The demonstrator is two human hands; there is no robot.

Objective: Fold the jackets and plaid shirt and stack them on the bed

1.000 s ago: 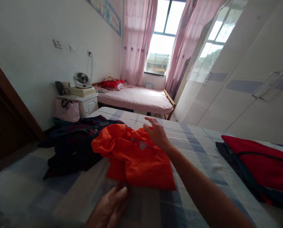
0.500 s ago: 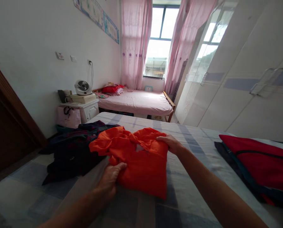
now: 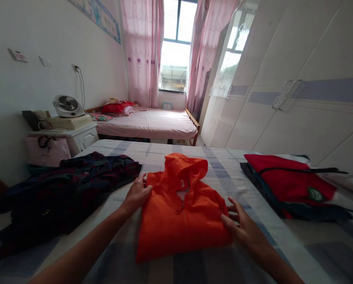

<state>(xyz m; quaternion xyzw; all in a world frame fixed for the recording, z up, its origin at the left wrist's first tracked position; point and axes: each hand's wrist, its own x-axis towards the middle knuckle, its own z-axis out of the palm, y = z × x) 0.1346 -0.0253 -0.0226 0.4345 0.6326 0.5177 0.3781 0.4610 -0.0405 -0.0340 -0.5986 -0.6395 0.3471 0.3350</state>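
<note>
A folded orange hooded jacket [image 3: 167,228] lies on the checked bedsheet in front of me, its hood [image 3: 184,159] toward the far side and its zip pull near the collar. At the jacket's upper left edge, my left hand [image 3: 136,193] is closed on the fabric, thumb on top. My right hand [image 3: 246,227] is at the right edge with fingers apart and the thumb touching the cloth. Left of the jacket, a dark patterned garment [image 3: 84,181] is spread in a loose heap.
To the right is a stack of folded clothes with a red garment [image 3: 289,179] on top. Beyond the checked bed [image 3: 153,148] stands a second bed with a pink sheet [image 3: 153,122]. A small fan [image 3: 68,105] sits on a bedside cabinet [image 3: 86,138]; white wardrobes [image 3: 283,67] line the right.
The jacket now lies flatter and squarer, with its hood pointing away and its front facing up. My left hand moved up to the left edge; my right hand came down the right edge, its fingers spreading.
</note>
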